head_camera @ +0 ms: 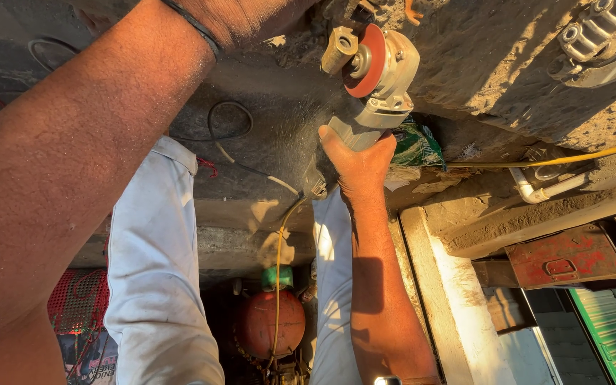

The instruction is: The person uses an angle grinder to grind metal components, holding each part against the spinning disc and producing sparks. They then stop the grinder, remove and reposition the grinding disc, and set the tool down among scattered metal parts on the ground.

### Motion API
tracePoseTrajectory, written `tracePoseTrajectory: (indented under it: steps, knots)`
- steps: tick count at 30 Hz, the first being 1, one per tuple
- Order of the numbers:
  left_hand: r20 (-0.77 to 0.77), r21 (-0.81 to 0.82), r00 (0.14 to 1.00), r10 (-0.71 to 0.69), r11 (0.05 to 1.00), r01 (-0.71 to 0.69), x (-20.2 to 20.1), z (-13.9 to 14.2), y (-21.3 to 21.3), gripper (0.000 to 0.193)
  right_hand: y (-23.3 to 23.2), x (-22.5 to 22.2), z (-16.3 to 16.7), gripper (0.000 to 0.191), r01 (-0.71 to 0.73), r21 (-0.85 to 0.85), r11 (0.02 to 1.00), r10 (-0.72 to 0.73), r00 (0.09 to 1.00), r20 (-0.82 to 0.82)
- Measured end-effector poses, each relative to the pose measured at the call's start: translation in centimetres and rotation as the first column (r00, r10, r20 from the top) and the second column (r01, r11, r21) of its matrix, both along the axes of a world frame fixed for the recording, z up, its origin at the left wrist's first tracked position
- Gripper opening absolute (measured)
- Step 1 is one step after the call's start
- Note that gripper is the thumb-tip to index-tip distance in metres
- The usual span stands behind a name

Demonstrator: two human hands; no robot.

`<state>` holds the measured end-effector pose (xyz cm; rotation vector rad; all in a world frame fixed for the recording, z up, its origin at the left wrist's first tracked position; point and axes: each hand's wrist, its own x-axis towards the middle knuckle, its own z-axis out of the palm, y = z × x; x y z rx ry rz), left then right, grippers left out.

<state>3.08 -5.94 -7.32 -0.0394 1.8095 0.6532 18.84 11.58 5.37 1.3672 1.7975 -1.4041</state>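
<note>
My right hand grips the grey body of an angle grinder. Its reddish disc points up toward a dusty, rough surface. A pale side handle sticks out beside the disc. My left forearm crosses the left of the view, with a thin black band at the wrist. My left hand is at the top edge, mostly cut off, so what it holds is hidden. My legs in light trousers stand below.
A yellow and black cable runs down from the grinder past a red gas cylinder with a green cap. A red metal box, a white pipe, a yellow hose and a ribbed metal part lie to the right.
</note>
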Motion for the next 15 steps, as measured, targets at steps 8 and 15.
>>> tracePoseTrajectory:
  steps: [8, 15]
  knots:
    - [0.000, -0.028, 1.000, 0.009, 1.000, -0.009, 0.35, -0.15, -0.39, 0.060, -0.10, 0.13, 0.08, 0.039, 0.023, -0.021, 1.000, -0.022, 1.000, 0.020]
    - [-0.004, -0.031, 1.000, 0.011, 0.999, -0.011, 0.29, -0.28, -0.41, 0.060, -0.17, 0.22, -0.05, 0.041, 0.039, -0.029, 0.999, -0.039, 0.999, -0.020]
